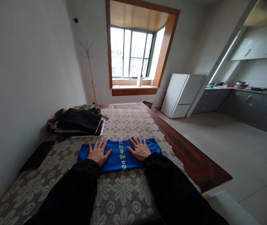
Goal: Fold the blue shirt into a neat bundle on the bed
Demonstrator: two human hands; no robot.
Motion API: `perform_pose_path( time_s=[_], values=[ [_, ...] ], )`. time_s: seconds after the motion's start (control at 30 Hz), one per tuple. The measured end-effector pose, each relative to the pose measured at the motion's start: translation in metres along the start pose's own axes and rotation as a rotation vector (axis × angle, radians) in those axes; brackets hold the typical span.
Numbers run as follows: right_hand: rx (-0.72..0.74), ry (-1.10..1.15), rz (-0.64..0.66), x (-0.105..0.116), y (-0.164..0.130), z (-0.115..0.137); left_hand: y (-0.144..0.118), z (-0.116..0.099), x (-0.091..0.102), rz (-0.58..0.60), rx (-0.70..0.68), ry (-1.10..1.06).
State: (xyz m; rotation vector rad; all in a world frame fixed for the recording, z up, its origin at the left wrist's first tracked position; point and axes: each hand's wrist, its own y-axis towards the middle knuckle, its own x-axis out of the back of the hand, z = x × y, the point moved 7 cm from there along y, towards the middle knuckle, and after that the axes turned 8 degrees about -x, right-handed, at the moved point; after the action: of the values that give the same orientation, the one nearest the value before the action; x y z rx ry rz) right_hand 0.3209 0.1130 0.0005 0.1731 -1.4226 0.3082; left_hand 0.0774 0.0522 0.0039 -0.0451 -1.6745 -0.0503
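A blue garment [114, 161], printed with white and yellow lettering, lies folded into a flat strip on the lace-covered table. On its left part my left hand [98, 153] rests palm down, fingers spread. My right hand [140, 149] lies flat on the right part in the same way, fingers apart. Neither hand grips the cloth. The printed line runs between the two hands. Black sleeves cover both my forearms, and the garment's underside is hidden.
A stack of folded dark clothes [79, 122] sits at the table's left, near the wall. The flower-patterned lace tablecloth [124, 189] leaves a red-brown wooden edge [189, 156] showing on the right. Beyond stand a pink coat rack [90, 65] and a white fridge [177, 95].
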Motion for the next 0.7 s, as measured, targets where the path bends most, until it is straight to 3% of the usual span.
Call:
perform_pose_path(
  time_s=[0.7],
  values=[
    [0.005, -0.016, -0.019, -0.003, 0.0009, -0.0004, -0.0001, 0.0021, -0.0033, -0.023, -0.003, -0.028]
  ],
)
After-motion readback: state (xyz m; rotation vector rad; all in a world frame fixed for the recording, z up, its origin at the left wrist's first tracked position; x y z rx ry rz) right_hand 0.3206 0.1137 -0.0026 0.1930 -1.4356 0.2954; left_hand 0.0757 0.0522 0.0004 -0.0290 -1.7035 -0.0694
